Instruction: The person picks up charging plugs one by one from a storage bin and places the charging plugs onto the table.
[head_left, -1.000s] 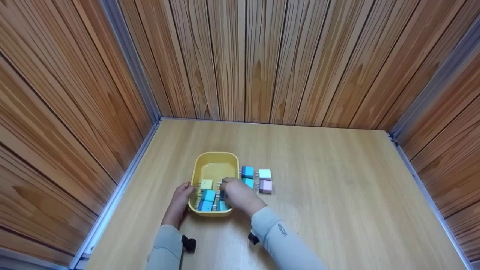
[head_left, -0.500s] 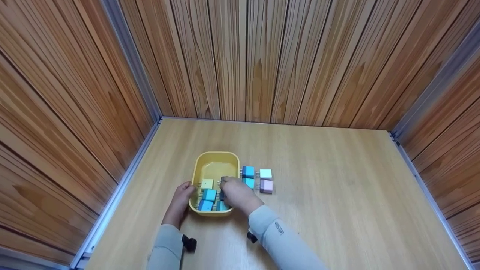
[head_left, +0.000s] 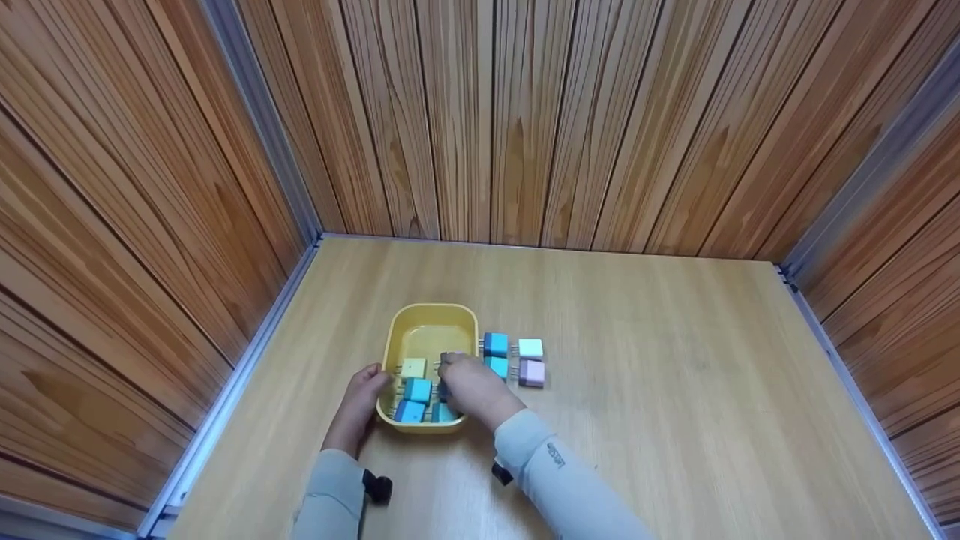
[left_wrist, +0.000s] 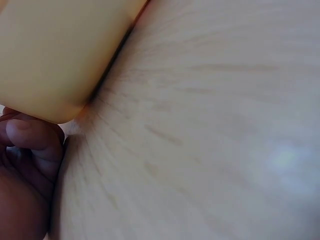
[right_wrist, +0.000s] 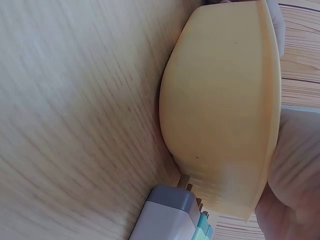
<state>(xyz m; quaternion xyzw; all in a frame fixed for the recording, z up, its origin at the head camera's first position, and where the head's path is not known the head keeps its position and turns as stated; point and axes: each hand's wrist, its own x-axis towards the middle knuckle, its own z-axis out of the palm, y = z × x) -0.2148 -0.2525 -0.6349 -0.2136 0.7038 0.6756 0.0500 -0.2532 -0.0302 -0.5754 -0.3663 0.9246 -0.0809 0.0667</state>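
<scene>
A yellow plastic tub (head_left: 433, 320) stands on the wooden tabletop, holding several small two-tone plug adapters with metal prongs. My left hand (head_left: 366, 384) grips its left rim, thumb at the edge; curled fingers (left_wrist: 35, 137) show beside the tub's wall in the left wrist view. Inside the tub my right hand (head_left: 480, 386) pinches a plug adapter (head_left: 445, 358), mostly hidden by the fingers. Near that hand lie a pale yellow adapter (head_left: 413, 367), a turquoise one (head_left: 418, 390), a blue one (head_left: 409, 411) and a teal one (head_left: 443, 412).
Right of the tub, on the table, are a blue adapter (head_left: 496, 344), a turquoise one (head_left: 496, 366), a pale mint one (head_left: 530, 349) and a lilac one (head_left: 532, 373). Wood-panelled walls (head_left: 517, 127) enclose the table at back and sides.
Hardly anything differs. My right wrist has shifted slightly left, while its fingers stay at the same place in the tub. My left hand keeps its grip on the rim.
</scene>
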